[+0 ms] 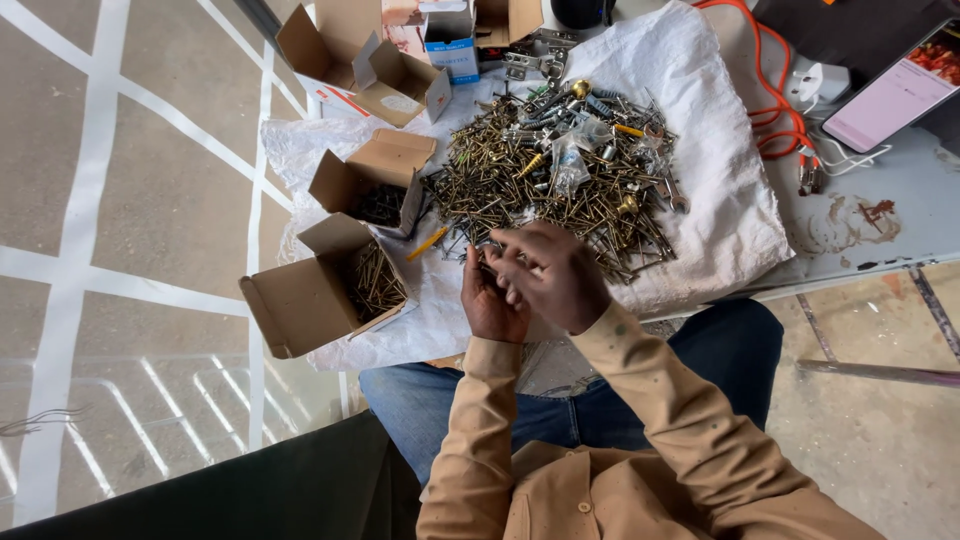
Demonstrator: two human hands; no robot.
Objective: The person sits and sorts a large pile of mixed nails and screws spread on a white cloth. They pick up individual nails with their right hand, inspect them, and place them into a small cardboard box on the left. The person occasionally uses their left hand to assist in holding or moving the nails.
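Watching from my station: both hands meet at the near edge of the screw pile, low of centre in the head view.
Left hand (pixel 493 300): palm turned up and cupped, fingers curled; thin dark pieces lie against them, too small for me to name surely.
Right hand (pixel 552 275): lies over the left, fingers bent down onto the left palm; I cannot tell whether they pinch anything.
Screw pile (pixel 560 175): a heap of brass-coloured screws mixed with small bags, a spanner and yellow bits, at twelve o'clock from the hands, its near edge touching the fingertips.
White sack (pixel 720 190): spread under the pile on the table.
Near box (pixel 315 290): open cardboard, at nine o'clock from the hands, screws inside.
Second box (pixel 375 180): open, at ten o'clock, darker screws inside.
Far boxes (pixel 365 55): open, at eleven o'clock.
Orange cable (pixel 775 110): at two o'clock, beside a phone (pixel 890 100).
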